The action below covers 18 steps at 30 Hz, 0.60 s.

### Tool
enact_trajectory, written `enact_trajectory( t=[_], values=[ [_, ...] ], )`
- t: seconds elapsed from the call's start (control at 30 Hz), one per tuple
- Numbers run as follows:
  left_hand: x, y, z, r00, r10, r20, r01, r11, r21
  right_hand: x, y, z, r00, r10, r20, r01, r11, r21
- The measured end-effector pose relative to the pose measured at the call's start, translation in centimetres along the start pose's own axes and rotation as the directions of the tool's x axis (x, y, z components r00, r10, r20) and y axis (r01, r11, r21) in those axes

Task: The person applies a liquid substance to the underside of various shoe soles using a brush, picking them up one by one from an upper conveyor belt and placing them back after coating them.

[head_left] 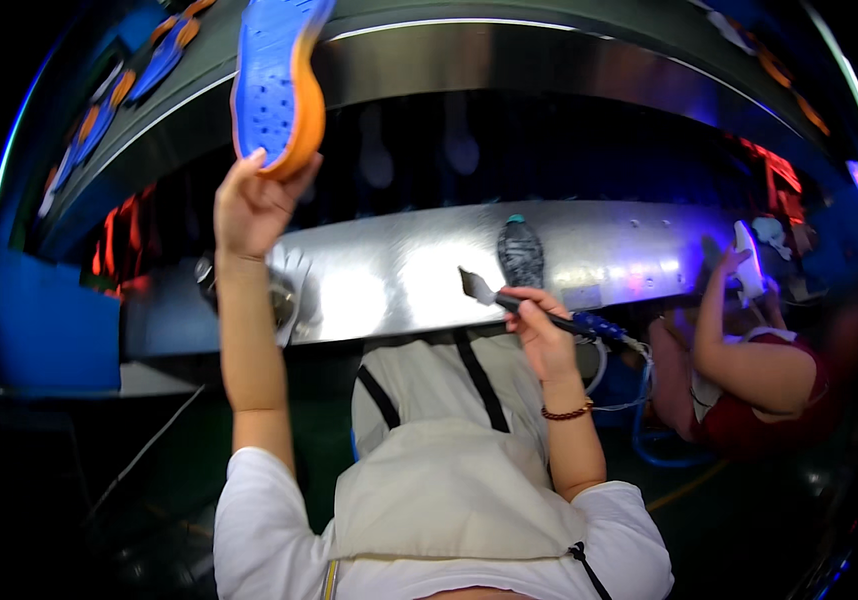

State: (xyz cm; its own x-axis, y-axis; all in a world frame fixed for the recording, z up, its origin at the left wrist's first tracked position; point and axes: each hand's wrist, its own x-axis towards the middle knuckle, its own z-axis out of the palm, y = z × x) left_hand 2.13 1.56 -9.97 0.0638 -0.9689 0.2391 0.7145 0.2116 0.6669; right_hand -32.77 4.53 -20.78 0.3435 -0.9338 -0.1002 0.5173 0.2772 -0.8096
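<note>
My left hand (249, 210) is raised at the upper left, its fingers closed on the heel end of a blue and orange shoe sole (274, 95). The sole's toe end runs out of the picture at the top. Lower down, my right hand (546, 330) grips the dark handle of a brush (494, 296) with dark bristles. The brush is held above the front edge of a shiny metal bench (389, 270). Just behind it, a black-and-grey mottled shoe-shaped piece (521, 255) with a teal tip lies on the bench.
Along the far side, a green conveyor belt (389, 12) carries more blue and orange soles (159, 65) at the left. A metal container (284, 300) stands by my left forearm. On the right, a co-worker (759, 380) in dark red handles a white shoe part (749, 262). Red-lit openings glow under the conveyor.
</note>
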Motion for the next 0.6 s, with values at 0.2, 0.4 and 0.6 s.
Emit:
enact_trajectory(
  t=[0.2, 0.4, 0.6],
  values=[
    [-9.1, -10.1, -2.3, 0.975, -0.209, 0.072, 0.221, 0.897, -0.383, -0.5, -0.6, 0.2, 0.997, -0.025, 0.071, 0.021, 0.998, 0.054],
    [-12.3, -17.8, -1.4, 0.871, -0.480, 0.104, 0.480, 0.786, -0.390, 0.3, -1.3, 1.6, 0.987, -0.061, 0.147, 0.073, 0.994, -0.077],
    [-11.9, -17.9, 2.0, 0.853, -0.490, 0.178, 0.509, 0.710, -0.487, 3.3, 0.2, 2.1, 0.993, -0.028, 0.112, 0.039, 0.994, -0.102]
  ],
)
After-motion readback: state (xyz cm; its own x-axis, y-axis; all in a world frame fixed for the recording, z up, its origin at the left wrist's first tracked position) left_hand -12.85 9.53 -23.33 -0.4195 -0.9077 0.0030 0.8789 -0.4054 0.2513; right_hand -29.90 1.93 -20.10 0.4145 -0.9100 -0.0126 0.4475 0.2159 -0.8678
